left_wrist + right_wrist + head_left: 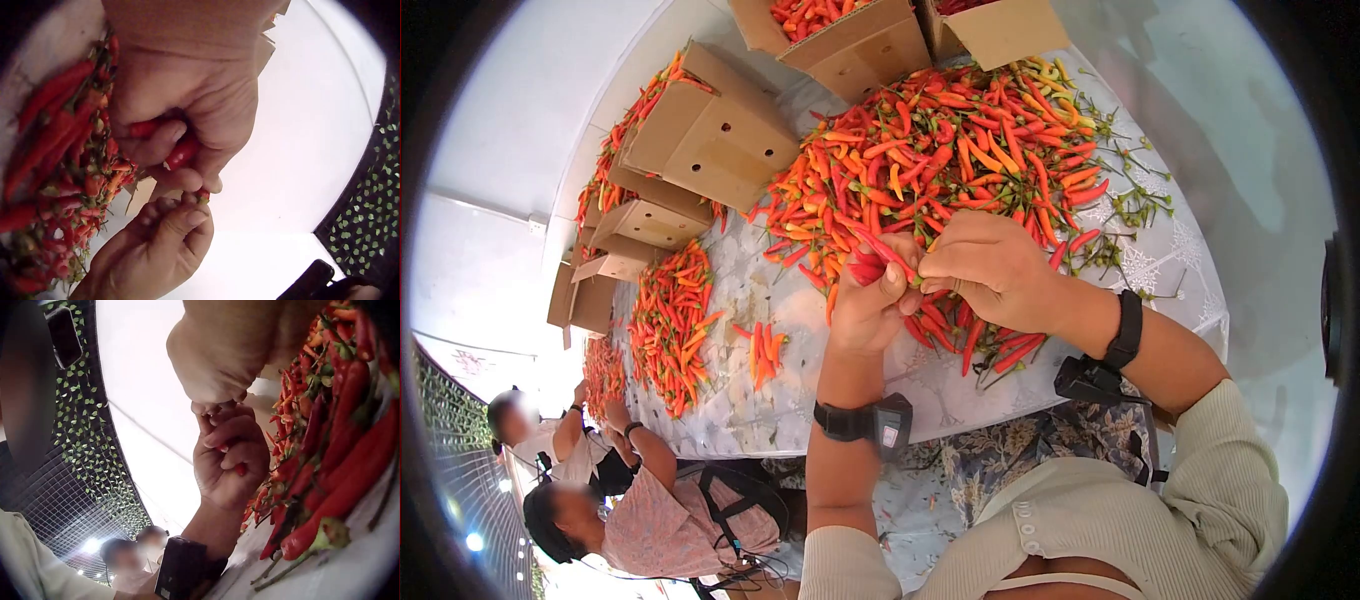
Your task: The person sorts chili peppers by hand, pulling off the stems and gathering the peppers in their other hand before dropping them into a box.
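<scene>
My left hand (pixel 868 312) curls round several red chilli peppers (pixel 182 154), their ends poking out between the fingers. One long red chilli (pixel 882 248) lies across that hand, its green stem end toward my right hand (pixel 990 268). Thumb and fingertips of the right hand pinch at this stem end (pixel 203 195), close against the left fingertips. Both hands are held above the near edge of a big heap of red and orange chillies (pixel 940 150). In the right wrist view the right fingertips are mostly hidden behind the hand.
Torn green stems (pixel 1145 195) are scattered right of the heap. A small group of chillies (pixel 766 352) and a second pile (pixel 670 330) lie to the left. Cardboard boxes (pixel 710 135) of chillies stand along the back. Two people (pixel 650 520) work at the table's left end.
</scene>
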Motion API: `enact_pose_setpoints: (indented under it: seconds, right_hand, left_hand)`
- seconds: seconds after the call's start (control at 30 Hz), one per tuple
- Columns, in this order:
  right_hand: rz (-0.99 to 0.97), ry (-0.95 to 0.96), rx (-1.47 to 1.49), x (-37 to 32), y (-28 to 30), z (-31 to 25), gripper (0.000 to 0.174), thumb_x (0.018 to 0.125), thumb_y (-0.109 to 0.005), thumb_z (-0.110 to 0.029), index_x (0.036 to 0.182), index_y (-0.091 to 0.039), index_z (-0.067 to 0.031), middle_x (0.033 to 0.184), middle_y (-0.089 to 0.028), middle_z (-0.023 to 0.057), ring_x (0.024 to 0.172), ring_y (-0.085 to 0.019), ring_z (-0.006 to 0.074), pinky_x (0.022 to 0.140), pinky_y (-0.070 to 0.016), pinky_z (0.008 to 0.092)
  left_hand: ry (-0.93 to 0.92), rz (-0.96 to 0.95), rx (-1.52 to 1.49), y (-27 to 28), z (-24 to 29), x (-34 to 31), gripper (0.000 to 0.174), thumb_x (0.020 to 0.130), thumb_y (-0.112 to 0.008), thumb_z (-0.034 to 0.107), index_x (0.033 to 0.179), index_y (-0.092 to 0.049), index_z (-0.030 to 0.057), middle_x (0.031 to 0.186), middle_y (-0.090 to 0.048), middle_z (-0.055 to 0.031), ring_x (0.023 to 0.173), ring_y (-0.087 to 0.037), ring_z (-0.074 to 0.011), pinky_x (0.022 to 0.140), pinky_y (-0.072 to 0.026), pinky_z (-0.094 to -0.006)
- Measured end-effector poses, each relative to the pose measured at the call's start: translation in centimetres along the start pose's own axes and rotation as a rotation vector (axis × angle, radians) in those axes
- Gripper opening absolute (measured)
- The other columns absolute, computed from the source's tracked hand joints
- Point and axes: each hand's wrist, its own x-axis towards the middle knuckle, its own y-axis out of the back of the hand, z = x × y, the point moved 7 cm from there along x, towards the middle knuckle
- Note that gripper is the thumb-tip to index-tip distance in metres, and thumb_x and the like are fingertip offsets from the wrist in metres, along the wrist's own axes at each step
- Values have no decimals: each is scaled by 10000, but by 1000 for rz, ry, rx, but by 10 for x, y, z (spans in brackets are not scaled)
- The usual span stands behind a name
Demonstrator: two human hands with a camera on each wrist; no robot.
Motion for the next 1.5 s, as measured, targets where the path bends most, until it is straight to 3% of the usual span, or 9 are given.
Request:
enact_pose_setpoints:
  seconds: [0.27,0.67,0.87,0.97,1.1,1.2,1.27,1.37,1.5]
  right_hand:
    - [-26,53,-33,1,-3,-9,142,750,-677,-12,873,-623,-57,782,-566,96,748,-571,293,649,-460,390]
    - [-97,123,-61,1,-9,-18,135,731,-653,-26,854,-603,-49,780,-542,90,749,-544,291,663,-451,392]
    - [-166,147,-79,0,-14,-23,112,723,-628,-56,829,-592,-57,789,-546,79,745,-534,290,668,-452,390]
    - [-174,72,-76,2,-14,-18,70,775,-630,-80,832,-597,-56,786,-557,85,758,-553,298,672,-455,392]
    - [-99,-70,-134,2,-3,6,72,813,-658,-106,837,-616,-53,776,-568,95,764,-578,304,663,-461,399]
    - [25,-78,-222,2,4,9,104,767,-707,-103,827,-634,-60,759,-571,89,743,-584,293,644,-464,401]
    - [99,-76,-299,3,8,5,114,754,-717,-103,825,-637,-63,755,-575,87,742,-588,290,642,-466,395]
    - [57,-188,-380,2,10,9,111,748,-718,-108,804,-632,-66,752,-581,85,739,-589,288,637,-466,390]
    - [48,-256,-271,-1,6,15,120,752,-726,-107,798,-627,-57,742,-577,84,714,-575,288,618,-454,387]
  left_hand:
    - [-10,-64,-19,-6,3,-1,314,851,-733,274,884,-550,21,848,-498,-34,616,-466,-84,489,-347,-185]
    - [144,-164,-161,-3,-5,-5,288,834,-739,229,870,-544,19,849,-487,-40,619,-422,-82,459,-317,-181]
    - [146,-334,-195,-5,-9,-2,338,804,-755,274,854,-558,5,799,-509,-56,621,-450,-88,445,-287,-182]
    - [171,-300,-202,-7,-7,-3,280,848,-720,238,899,-562,12,780,-507,-37,601,-455,-80,438,-274,-181]
    - [46,140,-54,14,-3,-1,166,912,-645,113,1037,-565,38,795,-557,-17,543,-449,-57,432,-279,-181]
    - [-22,265,60,8,2,0,199,883,-687,111,1035,-580,39,767,-585,-15,529,-457,-51,424,-283,-180]
    - [-28,279,148,11,2,1,217,861,-717,112,1021,-590,38,732,-589,-7,523,-469,-51,421,-293,-178]
    - [-80,326,263,8,4,1,228,840,-745,117,998,-603,36,699,-590,-1,514,-483,-52,423,-311,-174]
    - [-100,387,272,9,5,0,231,835,-752,113,991,-603,31,706,-598,-8,523,-507,-58,430,-332,-173]
